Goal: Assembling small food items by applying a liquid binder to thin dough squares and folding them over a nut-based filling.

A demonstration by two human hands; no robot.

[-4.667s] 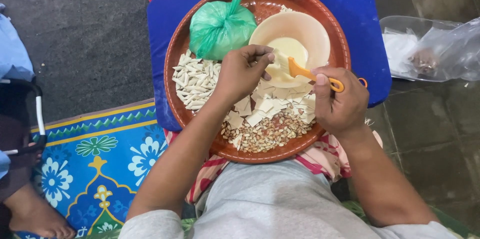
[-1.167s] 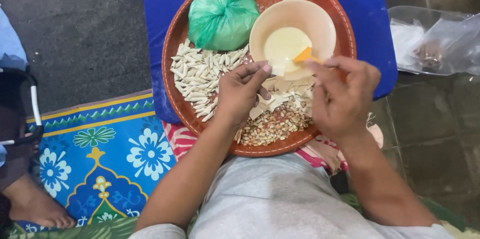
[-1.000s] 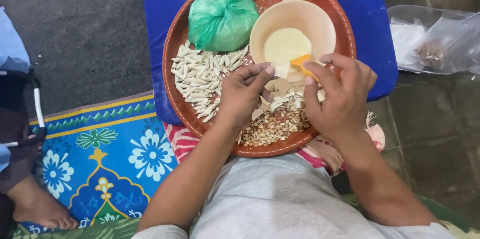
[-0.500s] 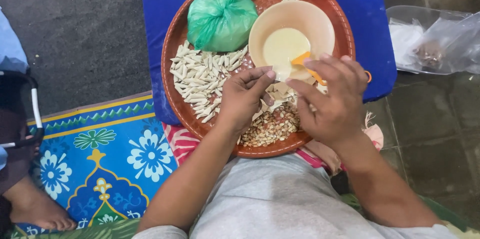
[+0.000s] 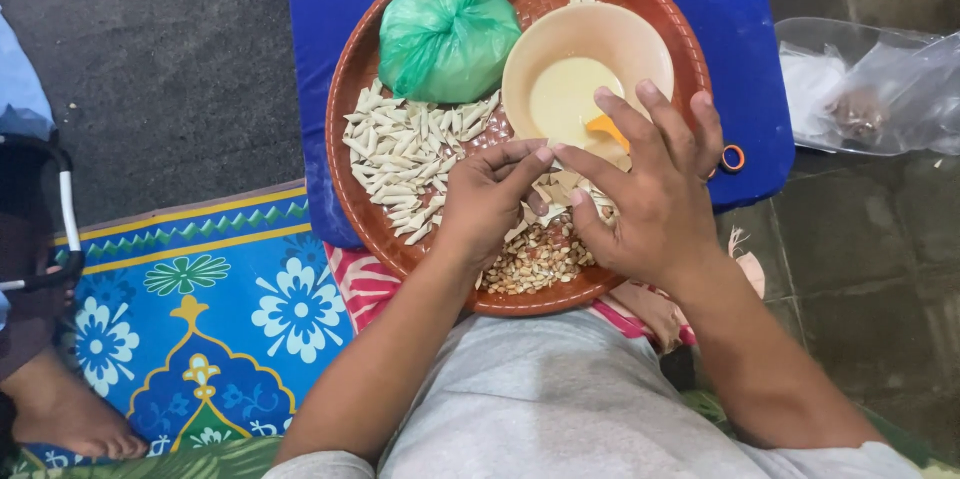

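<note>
A round brown tray (image 5: 350, 154) rests on my lap. It carries a tied green plastic bag (image 5: 445, 39), a beige bowl (image 5: 640, 44) of pale yellow liquid, a heap of small rolled pastry sticks (image 5: 405, 164), flat pastry squares and peanuts (image 5: 535, 261). My left hand (image 5: 485, 209) and my right hand (image 5: 650, 204) meet fingertip to fingertip over the squares, pinching a small pastry piece (image 5: 548, 184). An orange spoon (image 5: 607, 127) stays tucked under my right fingers, its tip at the bowl and its ring end (image 5: 733, 158) sticking out to the right.
The tray lies on a blue cushion (image 5: 745, 59). Clear plastic bags (image 5: 870, 89) sit on the stone floor at the right. A blue patterned mat (image 5: 200, 309) lies at the left, with another person's foot (image 5: 70, 419) and a black object with a white strap (image 5: 45, 219).
My right hand has come away from the bowl with the spoon and moved down-left to meet my left hand. Both hands have closed together over the pastry squares.
</note>
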